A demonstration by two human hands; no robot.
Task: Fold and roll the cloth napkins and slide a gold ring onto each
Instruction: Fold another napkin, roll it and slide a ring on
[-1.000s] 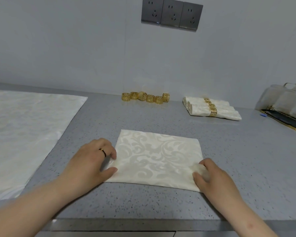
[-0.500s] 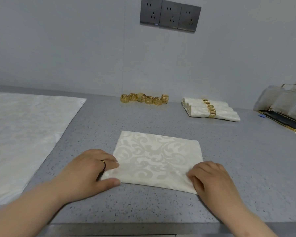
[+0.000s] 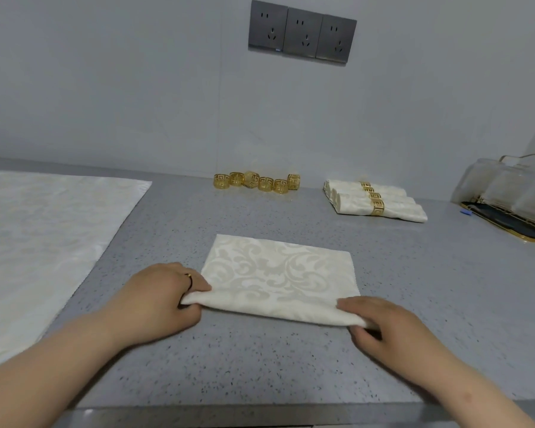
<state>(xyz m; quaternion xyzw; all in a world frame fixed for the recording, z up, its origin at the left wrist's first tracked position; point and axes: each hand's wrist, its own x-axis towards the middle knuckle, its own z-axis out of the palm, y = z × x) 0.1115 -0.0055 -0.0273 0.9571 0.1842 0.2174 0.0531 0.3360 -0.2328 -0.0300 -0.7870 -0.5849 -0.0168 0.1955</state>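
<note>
Your left hand (image 3: 158,301) and right hand (image 3: 383,329) each kept a pinching grip on the napkin's (image 3: 278,279) near corners, likely so it would roll evenly.

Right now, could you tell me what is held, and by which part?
The folded cream cloth napkin, by its near edge: left hand and right hand, one at each corner.

Some fingertips of left hand (image 3: 158,299) and right hand (image 3: 393,330) under napkin (image 3: 278,273) edge; spread cloth (image 3: 28,242), tray (image 3: 504,219) cut off.
</note>
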